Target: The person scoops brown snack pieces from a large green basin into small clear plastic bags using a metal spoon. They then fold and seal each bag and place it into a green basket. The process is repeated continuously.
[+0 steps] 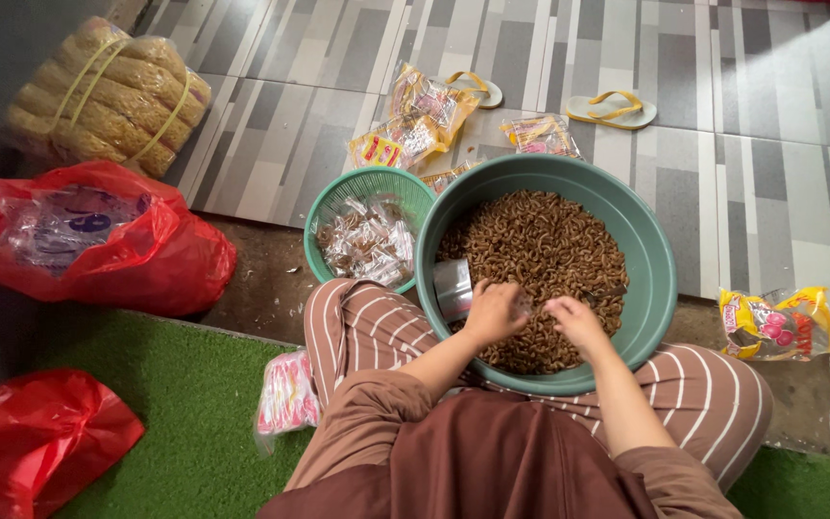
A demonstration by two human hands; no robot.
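Big green basin [660, 279] of curly brown snacks [540, 250], center frame
Left hand [494, 312] and right hand [576, 322] curl loosely in the snacks; the smaller basket [333, 207] holds clear wrapped packets [369, 240].

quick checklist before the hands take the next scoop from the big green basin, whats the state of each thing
1. Big green basin steady on the lap: ok.
2. Brown curly snacks left to take: ok, plenty.
3. Left hand in the basin: ok, on the snacks.
4. Right hand grip: cannot tell what it holds.
5. Metal cup within reach: ok, lies by the left hand.
6. Small green basket of clear packets beside the basin: ok.
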